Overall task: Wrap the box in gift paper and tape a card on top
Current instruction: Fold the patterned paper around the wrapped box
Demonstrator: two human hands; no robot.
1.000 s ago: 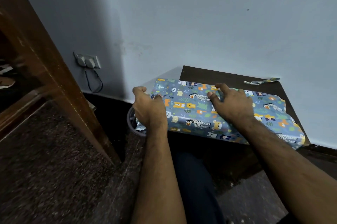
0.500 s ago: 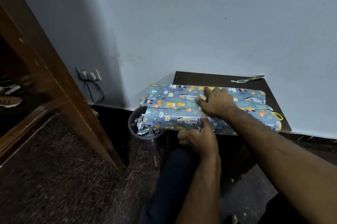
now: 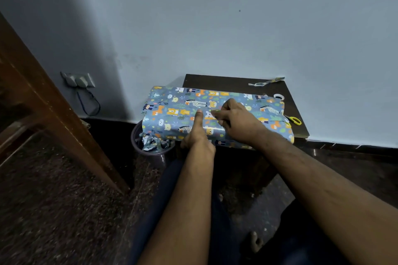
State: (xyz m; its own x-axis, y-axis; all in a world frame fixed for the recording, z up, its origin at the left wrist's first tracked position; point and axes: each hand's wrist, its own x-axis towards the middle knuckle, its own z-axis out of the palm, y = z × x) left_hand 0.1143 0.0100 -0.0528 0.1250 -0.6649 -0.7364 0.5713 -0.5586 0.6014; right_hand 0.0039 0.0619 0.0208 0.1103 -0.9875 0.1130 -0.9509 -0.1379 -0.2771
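The box (image 3: 172, 113), covered in blue gift paper with cartoon animals, lies on a small dark table (image 3: 226, 81). My left hand (image 3: 199, 133) reaches up from the box's front edge. One straight finger presses on the paper seam on top, and the other fingers are curled. My right hand (image 3: 234, 120) rests on top of the box, with curled thumb and forefinger pinching the paper at the seam beside that finger. No card is in view.
A roll of tape (image 3: 279, 96) and yellow-handled scissors (image 3: 294, 119) lie on the table right of the box. A paper strip (image 3: 266, 82) sits by the wall. A bin (image 3: 148, 146) with crumpled paper stands left, beside a wooden frame (image 3: 53, 113).
My left hand moved from the box's left end to the front, then put a finger on the top seam. My right hand went from lying flat to pinching at the seam.
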